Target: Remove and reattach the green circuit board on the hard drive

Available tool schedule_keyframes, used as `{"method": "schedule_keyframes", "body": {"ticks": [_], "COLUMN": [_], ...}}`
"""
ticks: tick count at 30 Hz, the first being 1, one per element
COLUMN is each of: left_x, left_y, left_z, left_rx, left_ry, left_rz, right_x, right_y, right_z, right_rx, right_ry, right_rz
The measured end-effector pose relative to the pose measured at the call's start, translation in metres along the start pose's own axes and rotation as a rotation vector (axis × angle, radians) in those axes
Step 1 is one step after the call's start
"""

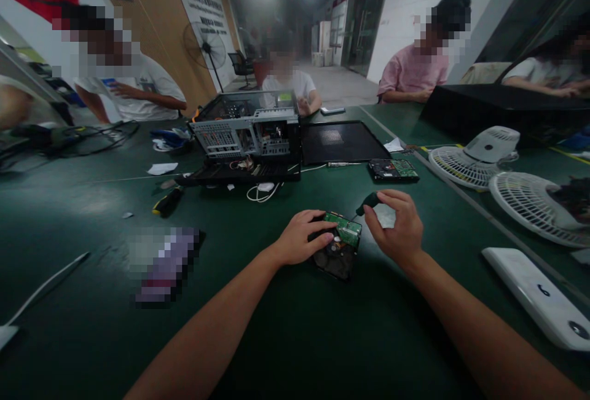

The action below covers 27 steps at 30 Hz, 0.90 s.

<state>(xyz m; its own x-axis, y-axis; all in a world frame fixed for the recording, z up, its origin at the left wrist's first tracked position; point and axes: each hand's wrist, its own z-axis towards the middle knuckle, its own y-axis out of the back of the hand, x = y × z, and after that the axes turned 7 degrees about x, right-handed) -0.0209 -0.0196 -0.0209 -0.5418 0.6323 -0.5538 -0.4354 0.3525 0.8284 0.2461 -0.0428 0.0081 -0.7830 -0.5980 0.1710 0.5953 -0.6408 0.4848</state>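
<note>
A hard drive (340,252) lies on the green table (295,326) with its green circuit board facing up. My left hand (302,239) rests on its left edge, fingers curled over it and holding it. My right hand (397,225) is just right of the drive, fingers closed around a small dark-handled screwdriver (369,202) whose tip points down toward the drive's top right corner.
An opened computer case (246,133) stands behind, with a black side panel (341,141) and a second hard drive (393,170) to its right. Fan parts (530,200) and a white panel (537,295) lie at right. A yellow-black tool (168,201) lies at left. Several people sit around the table.
</note>
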Motion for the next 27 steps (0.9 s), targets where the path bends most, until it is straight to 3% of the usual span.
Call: {"method": "schedule_keyframes", "body": {"ticks": [10,18,27], "left_x": [-0.0019,0.0001,-0.0007], "left_y": [0.0017,-0.0004,0.0007], "left_z": [-0.0004,0.0004,-0.0004], "left_rx": [-0.002,-0.006,-0.012], "left_ry": [-0.005,-0.006,-0.01], "left_rz": [0.003,-0.001,0.006], "right_x": [0.0015,0.0016,0.003], "right_y": [0.0014,0.0028,-0.0009], "right_z": [0.0014,0.0012,-0.002], "right_rx": [0.03,0.029,0.035], "right_ry": [-0.016,-0.014,-0.063], "right_rz": [0.059,-0.055,0.051]}}
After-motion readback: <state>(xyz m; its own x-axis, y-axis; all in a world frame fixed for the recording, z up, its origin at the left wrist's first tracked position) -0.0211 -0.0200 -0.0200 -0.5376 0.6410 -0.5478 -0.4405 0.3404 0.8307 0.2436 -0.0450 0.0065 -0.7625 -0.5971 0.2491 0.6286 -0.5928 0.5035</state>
